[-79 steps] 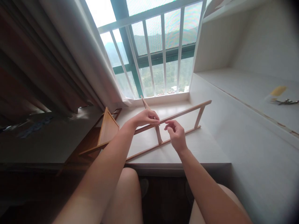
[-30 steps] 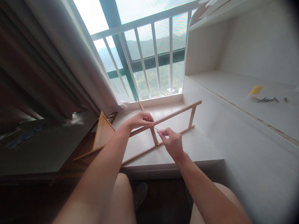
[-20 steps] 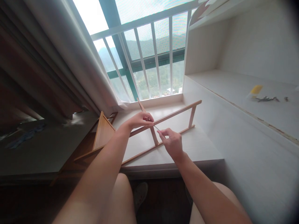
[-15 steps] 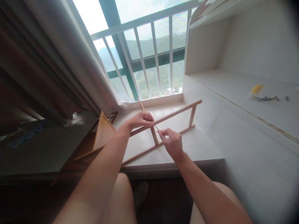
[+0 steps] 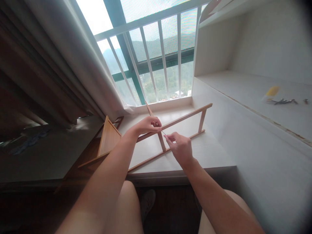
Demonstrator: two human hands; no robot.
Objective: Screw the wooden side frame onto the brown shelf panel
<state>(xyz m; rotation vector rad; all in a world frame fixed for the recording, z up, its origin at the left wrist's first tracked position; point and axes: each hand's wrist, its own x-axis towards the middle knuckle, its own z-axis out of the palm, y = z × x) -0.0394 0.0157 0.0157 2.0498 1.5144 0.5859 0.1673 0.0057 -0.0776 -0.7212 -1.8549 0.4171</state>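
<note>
A slim wooden frame (image 5: 187, 117) with crossbars lies tilted over the white window ledge. My left hand (image 5: 149, 125) is closed around its upper rail, near the joint with a crossbar; the fingers hide part of the wood. Between the thumb and fingers of my right hand (image 5: 179, 145) is a thin metal rod that looks like a hex key (image 5: 163, 132). Its far tip meets the frame's joint beside my left fingertips. What sits in the joint is too small to make out.
A wooden panel piece (image 5: 108, 138) leans at the left by the grey curtain (image 5: 80, 65). On the white shelf (image 5: 243, 87) at the right lie small metal parts (image 5: 284, 101) and a yellow-and-clear item (image 5: 272, 91). A white railing (image 5: 163, 58) stands before the window.
The view has shifted very slightly. Both hands keep the same hold at the joint, and the metal rod's angle is a little different.
</note>
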